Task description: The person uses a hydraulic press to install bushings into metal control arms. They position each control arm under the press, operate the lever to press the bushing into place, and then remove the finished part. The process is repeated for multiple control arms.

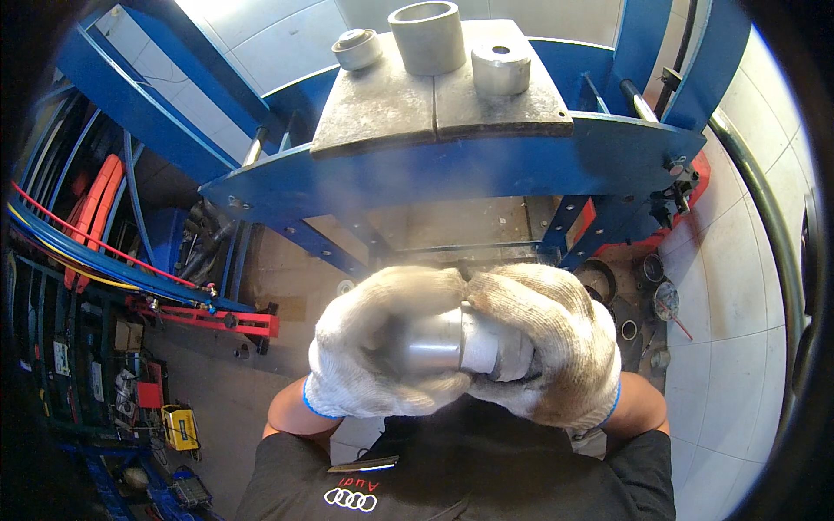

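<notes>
White knitted gloves cover both hands, which meet close to the chest in the head view. Between them sits a shiny metal cylinder [443,343], lying crosswise, its middle showing while both ends vanish inside the gloves. The left hand [378,343] wraps its fingers around the cylinder's left end, closed tight on it; the right hand [547,347] curls over the right end from above, also clamped on the metal. Motion blur softens the gloves. Beyond the hands stands a blue steel press frame [452,169], its grey plate [408,104] carrying three metal sleeves [427,36] of differing widths. Red and blue hoses [78,243] run along the left.
</notes>
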Tool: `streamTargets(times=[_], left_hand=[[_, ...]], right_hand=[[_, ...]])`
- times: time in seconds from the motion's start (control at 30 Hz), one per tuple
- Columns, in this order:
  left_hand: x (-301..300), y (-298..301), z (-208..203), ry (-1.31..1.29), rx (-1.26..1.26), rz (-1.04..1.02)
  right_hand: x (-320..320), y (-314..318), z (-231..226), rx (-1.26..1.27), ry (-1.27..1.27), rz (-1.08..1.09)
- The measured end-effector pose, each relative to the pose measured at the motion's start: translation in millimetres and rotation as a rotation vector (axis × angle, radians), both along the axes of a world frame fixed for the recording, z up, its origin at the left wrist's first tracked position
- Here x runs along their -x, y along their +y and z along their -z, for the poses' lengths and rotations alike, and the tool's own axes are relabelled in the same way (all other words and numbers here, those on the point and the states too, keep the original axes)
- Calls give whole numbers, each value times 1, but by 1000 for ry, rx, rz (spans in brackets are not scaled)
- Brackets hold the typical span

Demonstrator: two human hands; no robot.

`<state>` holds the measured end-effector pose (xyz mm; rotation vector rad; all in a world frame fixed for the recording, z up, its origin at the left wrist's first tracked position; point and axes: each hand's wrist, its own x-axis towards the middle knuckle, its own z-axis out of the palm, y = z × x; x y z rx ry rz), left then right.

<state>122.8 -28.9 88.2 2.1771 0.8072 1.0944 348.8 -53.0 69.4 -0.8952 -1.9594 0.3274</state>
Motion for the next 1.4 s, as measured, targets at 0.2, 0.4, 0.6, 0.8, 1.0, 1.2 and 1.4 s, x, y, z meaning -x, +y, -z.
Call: streamTargets(times=[0.2, 0.4, 0.6, 0.8, 1.0, 1.2, 1.4], left_hand=[[0, -4, 0, -54, 119, 5], [0, -6, 2, -110, 245, 44], [-1, -6, 1, -96, 269, 79], [-6, -8, 4, -202, 486, -99], [0, -12, 14, -305, 118, -391], [-12, -10, 19, -757, 212, -390], [-9, -4, 10, -664, -5, -386]], right_hand=[[2, 1, 1, -5, -7, 8], [2, 0, -2, -16, -23, 5], [5, 0, -5, 37, -2, -2], [9, 3, -20, 78, -36, -1], [33, 13, -57, 170, -160, -27], [61, 9, -89, 22, -137, -142], [68, 14, -100, -36, -157, -202]])
